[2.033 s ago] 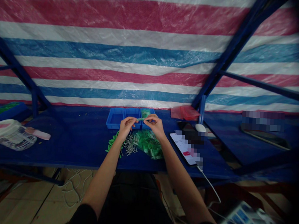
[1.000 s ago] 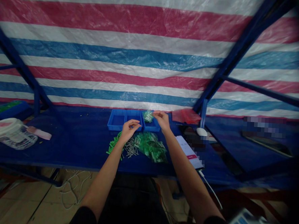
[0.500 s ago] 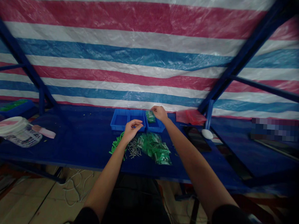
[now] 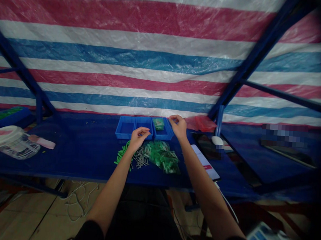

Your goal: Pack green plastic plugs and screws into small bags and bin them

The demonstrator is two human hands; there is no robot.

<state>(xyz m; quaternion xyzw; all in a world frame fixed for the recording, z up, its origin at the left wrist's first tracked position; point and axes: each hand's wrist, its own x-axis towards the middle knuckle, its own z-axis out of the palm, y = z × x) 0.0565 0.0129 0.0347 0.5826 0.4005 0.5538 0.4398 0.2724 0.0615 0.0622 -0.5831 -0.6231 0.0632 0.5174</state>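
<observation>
My left hand (image 4: 137,136) hovers over the blue table (image 4: 82,155) with fingertips pinched together; nothing shows in them. Just below it lie loose green plastic plugs (image 4: 121,154), a small heap of metal screws (image 4: 139,158) and a pile of small clear bags of green parts (image 4: 164,160). My right hand (image 4: 178,126) is at the right edge of a row of three blue trays (image 4: 125,131), fingers loosely curled and holding nothing. One small filled bag (image 4: 158,124) lies in the rightmost tray, just left of that hand.
A white plastic jar (image 4: 11,141) lies at the left beside a pink strip (image 4: 42,142). A phone (image 4: 205,167), a white mouse (image 4: 217,140) and a red bag (image 4: 201,122) sit to the right. A blue frame post (image 4: 219,120) stands behind them.
Both hands held a small bag together; my right hand carried it to the rightmost tray, let it go there and drew back to the right. My left hand stayed over the piles.
</observation>
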